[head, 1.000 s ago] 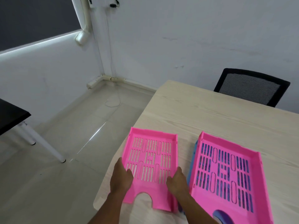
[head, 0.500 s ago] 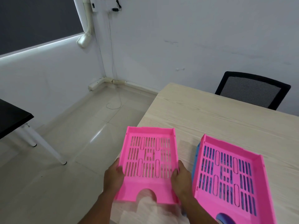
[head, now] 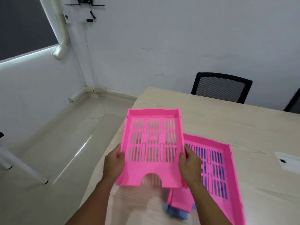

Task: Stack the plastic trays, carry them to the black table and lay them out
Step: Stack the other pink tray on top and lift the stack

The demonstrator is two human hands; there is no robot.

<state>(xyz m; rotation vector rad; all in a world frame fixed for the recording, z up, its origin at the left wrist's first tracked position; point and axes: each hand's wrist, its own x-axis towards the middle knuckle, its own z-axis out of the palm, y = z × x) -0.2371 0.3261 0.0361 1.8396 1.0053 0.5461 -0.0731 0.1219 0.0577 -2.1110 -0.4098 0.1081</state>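
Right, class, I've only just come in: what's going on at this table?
A person holds a pink tray by its two long sides, left hand on one, right hand on the other. It is lifted off the light wooden table, its right edge overlapping a second pink tray that lies on a blue tray. Nothing is on the black table yet.

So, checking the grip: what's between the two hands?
Head view: the lifted pink tray spans the gap, left hand on one side wall, right hand on the other.
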